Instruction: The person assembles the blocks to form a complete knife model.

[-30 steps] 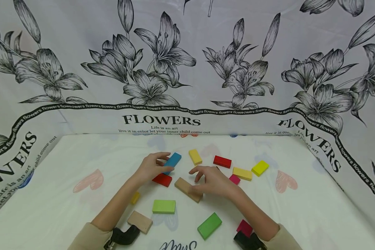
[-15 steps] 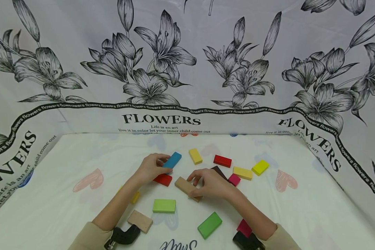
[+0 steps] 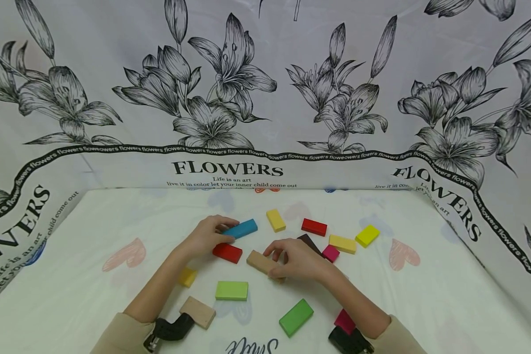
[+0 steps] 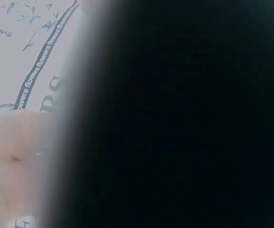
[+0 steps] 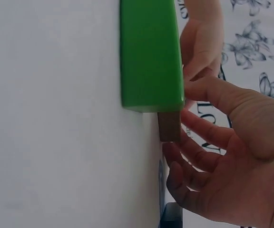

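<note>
My left hand (image 3: pixel 205 236) pinches the left end of a blue block (image 3: pixel 244 228) between thumb and fingers, in the head view. Just below it lies a red block (image 3: pixel 227 253), close to the thumb. To the right, my right hand (image 3: pixel 298 258) has thumb and fingers on the near end of a tan wooden block (image 3: pixel 260 262), covering that end. In the right wrist view, that hand (image 5: pixel 241 156) curves about the tan block (image 5: pixel 169 127), partly hidden behind a green block (image 5: pixel 151 57). Black blur fills most of the left wrist view.
Yellow blocks (image 3: pixel 276 220), another red block (image 3: pixel 314 226), a dark brown block (image 3: pixel 309 244) and a crimson block (image 3: pixel 331 253) lie behind and right of the hands. Nearer are a light green block (image 3: pixel 232 290), a green block (image 3: pixel 296 317) and another tan block (image 3: pixel 198 312).
The blue block has turned clockwise, its left hand end swinging toward the left. My right hand has shifted slightly and its fingers have drawn in on the tan block, uncovering the dark brown block.
</note>
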`<state>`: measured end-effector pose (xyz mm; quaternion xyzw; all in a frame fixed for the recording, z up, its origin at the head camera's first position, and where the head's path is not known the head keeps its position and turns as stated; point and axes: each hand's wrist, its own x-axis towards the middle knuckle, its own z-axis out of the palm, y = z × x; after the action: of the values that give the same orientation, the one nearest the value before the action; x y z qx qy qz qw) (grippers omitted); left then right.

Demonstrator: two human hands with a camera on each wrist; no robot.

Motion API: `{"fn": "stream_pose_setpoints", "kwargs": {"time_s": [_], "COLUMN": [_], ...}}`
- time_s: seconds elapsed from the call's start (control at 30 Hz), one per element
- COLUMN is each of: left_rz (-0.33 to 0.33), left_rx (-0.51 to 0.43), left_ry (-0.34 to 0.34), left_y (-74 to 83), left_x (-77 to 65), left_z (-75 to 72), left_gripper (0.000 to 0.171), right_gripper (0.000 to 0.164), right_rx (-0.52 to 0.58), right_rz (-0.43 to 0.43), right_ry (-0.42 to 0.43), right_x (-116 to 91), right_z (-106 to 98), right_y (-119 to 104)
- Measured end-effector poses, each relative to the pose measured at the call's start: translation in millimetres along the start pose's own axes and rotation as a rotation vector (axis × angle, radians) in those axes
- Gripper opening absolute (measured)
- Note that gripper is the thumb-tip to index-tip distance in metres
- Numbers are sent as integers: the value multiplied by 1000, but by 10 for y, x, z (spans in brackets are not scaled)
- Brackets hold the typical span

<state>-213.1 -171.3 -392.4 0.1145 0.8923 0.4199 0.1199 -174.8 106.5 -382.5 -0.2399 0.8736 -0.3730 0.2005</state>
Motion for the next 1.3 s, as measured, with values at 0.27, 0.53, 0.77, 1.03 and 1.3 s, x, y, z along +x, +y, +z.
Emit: {"fn": "stream_pose_setpoints", "kwargs": {"time_s": [0.27, 0.53, 0.77, 1.03, 1.3], "left_rz": [6, -7, 31, 52, 97], "left_rx": [17, 53, 89, 118, 102], "left_ry": [23, 48, 9, -83, -170], "left_y": [-50, -63, -65, -104, -131], "left_x": [23, 45, 4, -31, -56], "left_z": [-29, 0, -93, -226, -332], "left_gripper": [41, 40, 36, 33, 32], "right_gripper": [35, 36, 34, 32, 31], "right_rx": [-13, -54, -77, -106, -111], "right_rz": [-2, 2, -12, -21, -45], "right_ry": [-3, 23, 35, 52, 70], "right_x": [-7, 3, 14, 9, -12], "right_z": [-6, 26, 49, 64, 42], "right_y": [2, 16, 26, 32, 43]}}
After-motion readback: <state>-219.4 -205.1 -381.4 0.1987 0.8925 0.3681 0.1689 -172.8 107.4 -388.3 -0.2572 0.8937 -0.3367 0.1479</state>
